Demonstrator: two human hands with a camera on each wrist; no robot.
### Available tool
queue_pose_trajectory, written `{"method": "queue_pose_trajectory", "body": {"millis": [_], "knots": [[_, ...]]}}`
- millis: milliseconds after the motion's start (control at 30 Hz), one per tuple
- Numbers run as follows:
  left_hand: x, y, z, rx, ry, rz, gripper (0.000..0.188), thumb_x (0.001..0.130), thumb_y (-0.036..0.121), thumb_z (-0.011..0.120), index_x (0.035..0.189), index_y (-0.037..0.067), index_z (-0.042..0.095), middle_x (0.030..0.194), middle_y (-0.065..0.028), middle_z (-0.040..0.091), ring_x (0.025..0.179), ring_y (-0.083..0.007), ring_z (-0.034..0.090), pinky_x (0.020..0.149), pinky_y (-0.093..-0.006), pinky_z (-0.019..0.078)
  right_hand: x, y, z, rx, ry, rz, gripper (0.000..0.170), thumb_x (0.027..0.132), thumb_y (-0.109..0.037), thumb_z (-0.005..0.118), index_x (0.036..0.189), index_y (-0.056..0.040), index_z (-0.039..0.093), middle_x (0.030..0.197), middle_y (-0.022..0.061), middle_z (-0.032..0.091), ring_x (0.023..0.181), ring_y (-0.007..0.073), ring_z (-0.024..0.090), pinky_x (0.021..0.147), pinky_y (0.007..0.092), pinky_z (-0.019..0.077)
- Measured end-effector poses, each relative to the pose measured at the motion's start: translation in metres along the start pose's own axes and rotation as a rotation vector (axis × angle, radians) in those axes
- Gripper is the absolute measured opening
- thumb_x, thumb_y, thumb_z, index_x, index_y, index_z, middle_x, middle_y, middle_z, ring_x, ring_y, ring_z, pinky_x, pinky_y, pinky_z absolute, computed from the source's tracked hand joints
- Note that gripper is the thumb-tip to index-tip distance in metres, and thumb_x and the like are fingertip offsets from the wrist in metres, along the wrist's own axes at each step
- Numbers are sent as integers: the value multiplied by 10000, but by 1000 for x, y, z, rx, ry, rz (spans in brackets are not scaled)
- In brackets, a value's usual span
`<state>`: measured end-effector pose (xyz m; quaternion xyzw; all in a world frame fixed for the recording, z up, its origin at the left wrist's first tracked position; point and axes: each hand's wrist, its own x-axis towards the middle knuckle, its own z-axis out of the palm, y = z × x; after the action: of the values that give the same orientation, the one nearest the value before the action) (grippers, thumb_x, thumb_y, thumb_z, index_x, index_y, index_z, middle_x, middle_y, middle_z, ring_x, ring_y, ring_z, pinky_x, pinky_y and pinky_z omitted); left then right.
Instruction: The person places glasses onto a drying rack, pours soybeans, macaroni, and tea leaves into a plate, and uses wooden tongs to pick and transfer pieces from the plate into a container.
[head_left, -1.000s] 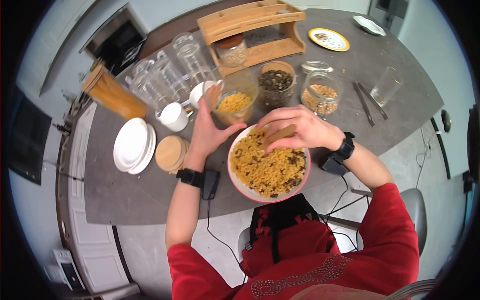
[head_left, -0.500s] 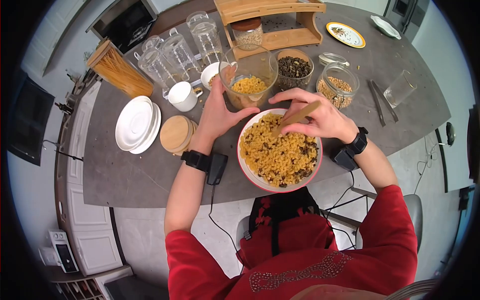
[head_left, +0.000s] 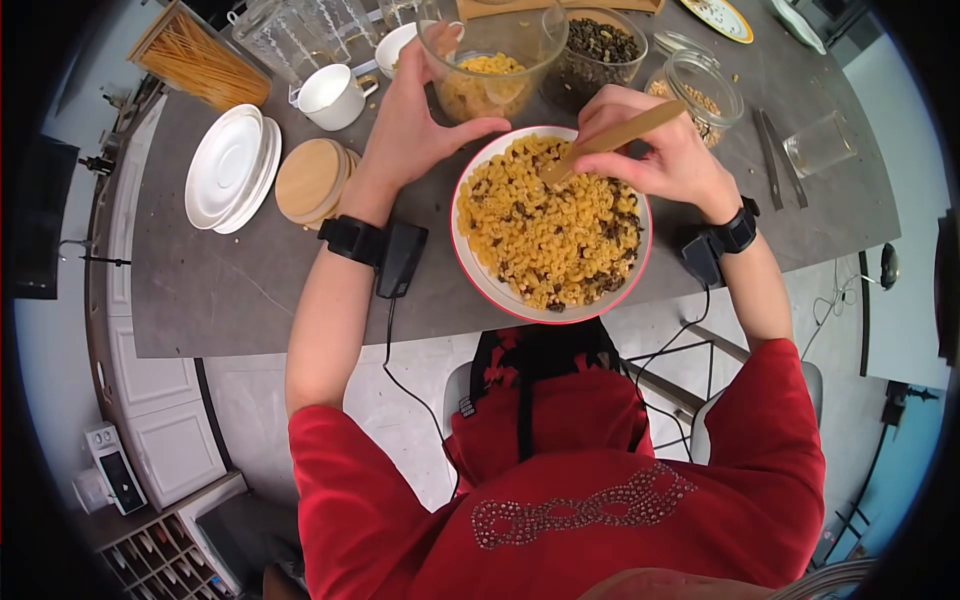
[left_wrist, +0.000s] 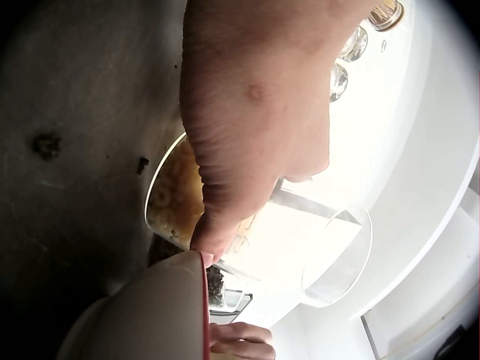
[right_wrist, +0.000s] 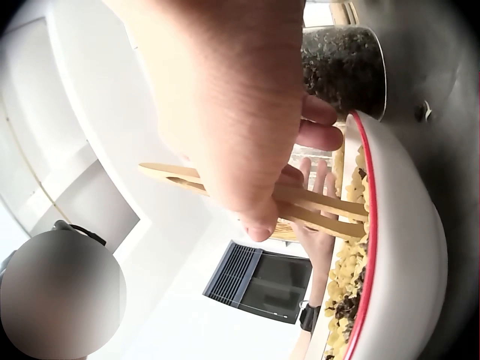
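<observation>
A white bowl with a red rim [right_wrist: 409, 240] holds small yellow pasta [head_left: 540, 240] mixed with dark dried bits. My right hand [head_left: 668, 158] pinches a pair of wooden tongs [head_left: 635, 130] between thumb and fingers; their tips dip into the pasta at the bowl's far side. With fingers stretched along the left side of a clear glass container [head_left: 485, 100], my left hand [head_left: 408, 135] spreads its thumb toward the bowl's rim. More yellow pasta lies inside that container. In the left wrist view, the thumb tip sits right at the red rim.
Behind stand a glass of dark dried leaves [head_left: 600, 45] and a glass jar [head_left: 700, 90]. Dark tongs [head_left: 780, 160] and a drinking glass [head_left: 822, 148] lie right. Leftward are white saucers [head_left: 228, 165], wooden coasters [head_left: 312, 182], a white cup [head_left: 333, 98] and a spaghetti jar [head_left: 200, 60].
The head view has tilted down, so the table things sit higher in it. My right hand has turned the wooden tongs so more of their length shows. The left hand stays beside the glass container.
</observation>
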<state>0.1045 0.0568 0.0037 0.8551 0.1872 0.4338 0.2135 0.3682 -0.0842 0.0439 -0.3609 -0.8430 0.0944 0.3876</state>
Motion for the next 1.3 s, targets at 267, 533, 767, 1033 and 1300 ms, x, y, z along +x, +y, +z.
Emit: {"method": "queue_pose_trajectory", "body": {"millis": [267,533,767,1033,1300], "knots": [[-2,1,0,-9,-35,-30,1108,719,284,984,1562,39,308,1539,-154,506,1435,-270,508,1163,-414,463,-8,2,-8,131,152,317,102,961,-123,753,985,-25,772,821,6,751,552,40,612,517,230,429],[0,0,1,-2,-24,-4,1091,725,300,978,1551,36,317,1545,-152,504,1434,-272,510,1160,-419,471,-3,-7,-8,255,88,340,174,970,-93,734,1124,-14,756,956,52,774,739,113,745,673,241,564],[8,19,-13,12,-107,-132,1110,748,369,965,1538,-36,299,1522,-257,478,1394,-354,506,1114,-422,449,-1,-10,-3,238,-23,227,262,898,-19,793,1151,14,733,1121,111,767,933,190,766,851,295,608],[7,16,-13,21,-77,-27,913,760,348,959,1371,-20,388,1556,-275,442,1459,-362,453,1166,-425,411,1,-20,8,226,-57,209,207,893,-63,816,1090,-19,767,1012,76,781,895,159,755,807,288,589],[5,8,-10,-53,-73,4,744,770,315,956,1176,10,412,1566,-322,413,1497,-387,413,1178,-441,396,-4,-16,7,279,-113,182,217,895,-85,820,1097,-22,771,1005,76,787,881,167,753,798,292,586]]}}
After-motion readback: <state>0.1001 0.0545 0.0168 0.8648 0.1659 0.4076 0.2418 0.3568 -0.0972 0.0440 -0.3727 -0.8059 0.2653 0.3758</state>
